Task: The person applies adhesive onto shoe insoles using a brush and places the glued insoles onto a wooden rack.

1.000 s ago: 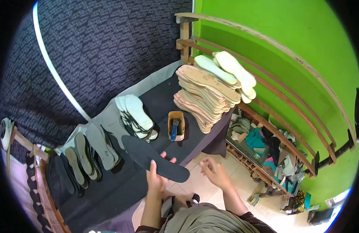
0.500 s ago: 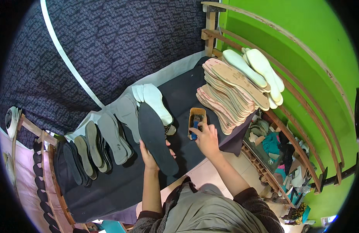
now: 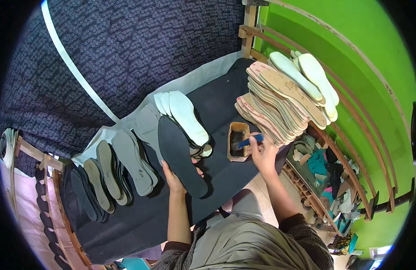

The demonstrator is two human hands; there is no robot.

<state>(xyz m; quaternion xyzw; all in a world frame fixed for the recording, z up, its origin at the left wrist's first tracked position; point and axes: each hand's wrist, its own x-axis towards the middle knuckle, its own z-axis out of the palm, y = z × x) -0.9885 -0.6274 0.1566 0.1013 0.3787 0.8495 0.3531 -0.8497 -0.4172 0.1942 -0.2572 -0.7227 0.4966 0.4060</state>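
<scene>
My left hand (image 3: 174, 181) is closed around the edge of a large black insole (image 3: 178, 150), which is held slanted above the table with its broad end away from me. Pinched in the fingers of my right hand (image 3: 264, 156) is a blue-handled brush (image 3: 251, 141), its tip down inside a small open box (image 3: 238, 158) with tan walls and dark contents. I cannot make out the bristles clearly. Just beyond the black insole lie white insoles (image 3: 186, 118), fanned out, partly over grey insoles (image 3: 147, 123).
On the dark cloth table (image 3: 212, 87), more grey insoles (image 3: 132, 159), olive ones (image 3: 108, 166) and black ones (image 3: 84, 193) run leftward. A tall pile of beige insoles (image 3: 280, 105) fills the right corner by a slatted wooden rail (image 3: 351, 119). Scraps (image 3: 318, 168) lie on a lower shelf.
My right hand has moved slightly right, and the brush handle has swung from near upright to leaning right, tip still in the box. The left hand still holds the black insole.
</scene>
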